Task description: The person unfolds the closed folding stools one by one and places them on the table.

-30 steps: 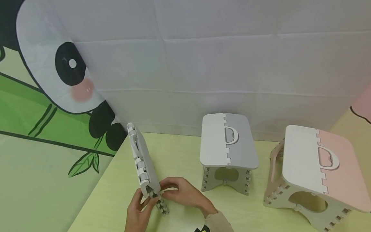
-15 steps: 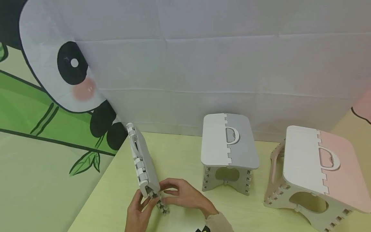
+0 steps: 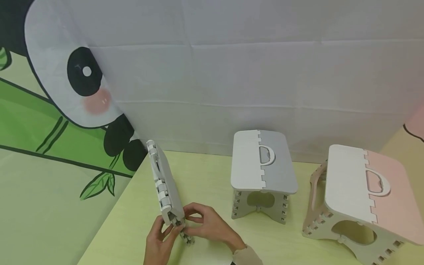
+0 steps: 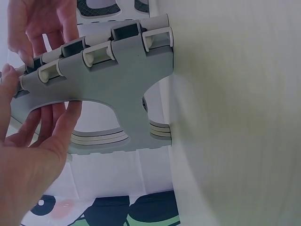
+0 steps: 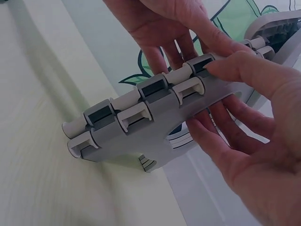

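A folded grey-and-white step stool [image 3: 167,180] stands on its edge on the table, at the left. My left hand [image 3: 159,241] grips the near end of its hinged leg panel [image 4: 127,70] from the left. On the other side my right hand [image 3: 212,225] pinches the same end. In the right wrist view, the right thumb [image 5: 240,66] lies on the hinge knuckles while the fingers curl through the panel's opening. Square slots and white hinge barrels run along the panel's edge. Part of the stool's near end is hidden behind the fingers.
An unfolded stool with a white and blue-grey top [image 3: 263,160] stands right of the hands. Farther right is a larger unfolded stool with a white and pink top [image 3: 371,187]. A printed cloth backdrop [image 3: 212,73] rises behind the pale table [image 3: 198,173].
The whole head view has shifted slightly, moving the scene a little to the right. Both hands keep their hold on the folded stool, and the right thumb has moved only slightly.
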{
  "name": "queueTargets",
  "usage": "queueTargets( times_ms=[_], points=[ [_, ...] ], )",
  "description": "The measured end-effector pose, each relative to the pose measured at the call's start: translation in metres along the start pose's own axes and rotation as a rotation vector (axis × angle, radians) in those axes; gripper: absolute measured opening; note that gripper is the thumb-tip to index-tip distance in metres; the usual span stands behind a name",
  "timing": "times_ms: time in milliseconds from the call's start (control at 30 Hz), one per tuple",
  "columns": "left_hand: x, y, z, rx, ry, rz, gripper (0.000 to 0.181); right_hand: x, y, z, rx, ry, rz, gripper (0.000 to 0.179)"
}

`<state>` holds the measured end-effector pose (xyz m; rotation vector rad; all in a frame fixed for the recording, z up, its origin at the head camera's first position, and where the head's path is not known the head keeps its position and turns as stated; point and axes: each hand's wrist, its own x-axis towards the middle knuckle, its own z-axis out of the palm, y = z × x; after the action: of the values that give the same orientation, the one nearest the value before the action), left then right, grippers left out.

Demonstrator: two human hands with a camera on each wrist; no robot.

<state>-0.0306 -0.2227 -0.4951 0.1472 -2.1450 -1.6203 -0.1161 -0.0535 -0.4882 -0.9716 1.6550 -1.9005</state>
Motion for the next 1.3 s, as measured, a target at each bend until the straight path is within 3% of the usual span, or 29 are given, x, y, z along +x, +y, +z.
queueTargets(
  times_ms=[200,500,1000,1300],
  points=[
    [0.0,0.0,0.0,0.004,-0.004,0.005,0.045,0.001,0.0,0.005,-0.032,0.039,-0.031,0.044],
    [0.0,0.002,-0.001,0.065,-0.017,0.07,0.045,0.003,0.0,0.011,-0.143,0.076,-0.113,0.049],
    [-0.001,0.004,-0.005,0.121,-0.011,0.071,0.048,0.002,-0.002,0.005,-0.14,0.04,-0.102,0.049],
    [-0.001,0.002,-0.006,0.093,0.004,0.126,0.049,0.0,-0.004,0.0,-0.148,0.042,-0.1,0.049]
  ],
)
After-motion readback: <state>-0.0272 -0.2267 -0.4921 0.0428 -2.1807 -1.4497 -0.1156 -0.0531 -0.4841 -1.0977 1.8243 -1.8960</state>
